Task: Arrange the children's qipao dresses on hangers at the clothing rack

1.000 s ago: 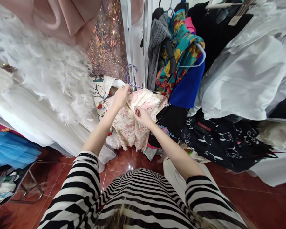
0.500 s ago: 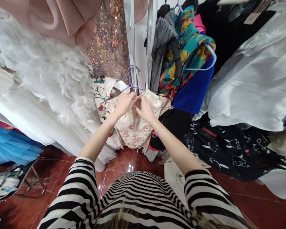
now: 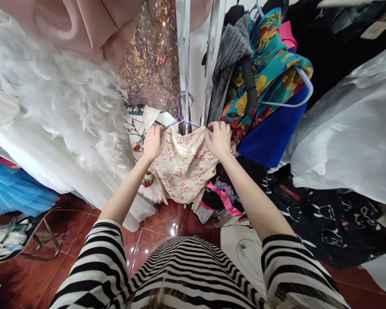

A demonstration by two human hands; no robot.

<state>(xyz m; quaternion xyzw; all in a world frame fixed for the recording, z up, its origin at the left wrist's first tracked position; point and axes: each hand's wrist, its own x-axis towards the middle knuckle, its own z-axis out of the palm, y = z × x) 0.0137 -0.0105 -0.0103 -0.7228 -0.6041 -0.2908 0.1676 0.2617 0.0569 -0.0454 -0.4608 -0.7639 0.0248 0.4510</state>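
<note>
A cream blouse (image 3: pixel 185 176) with a pink floral print hangs in front of me on a purple hanger (image 3: pixel 180 112). My left hand (image 3: pixel 153 142) is closed on the blouse's left shoulder, its fingers curled over the top. At the opposite shoulder, my right hand (image 3: pixel 219 139) is closed too, fingers bent over the edge and thumb against the front. The neckline sags between the two hands, and the hanger's bar shows just above it. Fabric and hanger ends under the fingers are hidden.
White metal posts (image 3: pixel 185 64) rise behind the hanger. A white feathered dress (image 3: pixel 83 98) and a sequined dress (image 3: pixel 154 56) hang on the left. To the right are a colourful floral garment (image 3: pixel 266 56) and black printed fabric (image 3: pixel 328 219). A white object (image 3: pixel 241 244) stands on red tiles (image 3: pixel 162 219).
Both hands have moved apart, from the middle of the neckline out to the shoulders. The blouse front now lies spread wider, and the view has shifted slightly.
</note>
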